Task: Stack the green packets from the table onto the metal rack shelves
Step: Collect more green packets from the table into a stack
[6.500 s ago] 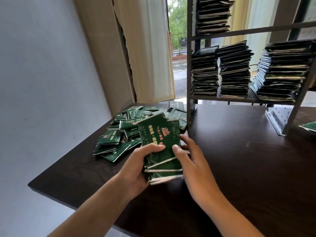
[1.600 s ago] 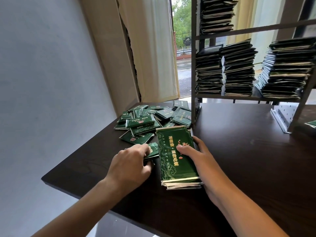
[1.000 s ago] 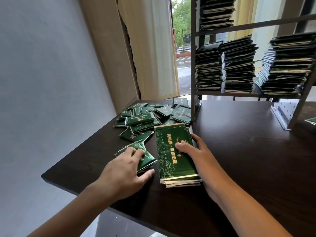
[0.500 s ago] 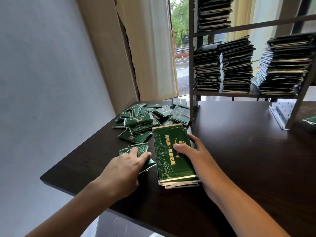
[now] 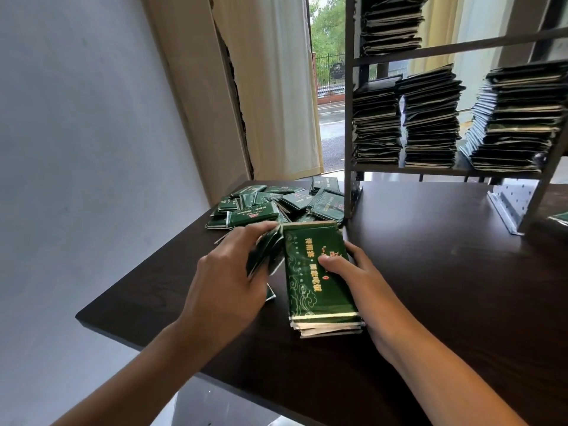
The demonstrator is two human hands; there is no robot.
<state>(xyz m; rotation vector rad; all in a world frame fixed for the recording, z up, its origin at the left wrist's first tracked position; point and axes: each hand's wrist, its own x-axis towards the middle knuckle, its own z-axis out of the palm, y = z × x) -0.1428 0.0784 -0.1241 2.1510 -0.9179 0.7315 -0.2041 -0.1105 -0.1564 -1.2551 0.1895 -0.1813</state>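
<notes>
A small stack (image 5: pixel 319 281) of green packets lies flat on the dark worktop (image 5: pixel 445 272), its long side running away from the person. The right hand (image 5: pixel 353 272) grips this stack from the right, thumb curled over the top packet and fingers against the far side edge. The left hand (image 5: pixel 227 284) is raised just left of the stack, fingers and thumb pinching one packet (image 5: pixel 266 252) that is tilted on edge and blurred, its top edge close to the stack's far left corner. Another packet (image 5: pixel 270 295) peeks out from under the left hand on the worktop. Beyond the hands a loose pile (image 5: pixel 276 204) of packets is scattered near the worktop's far left corner, beside the leg of the metal rack (image 5: pixel 349 118). The rack's lower shelf carries three tall piles (image 5: pixel 430 118) of packets, and the shelf above holds one more pile (image 5: pixel 390 23).
</notes>
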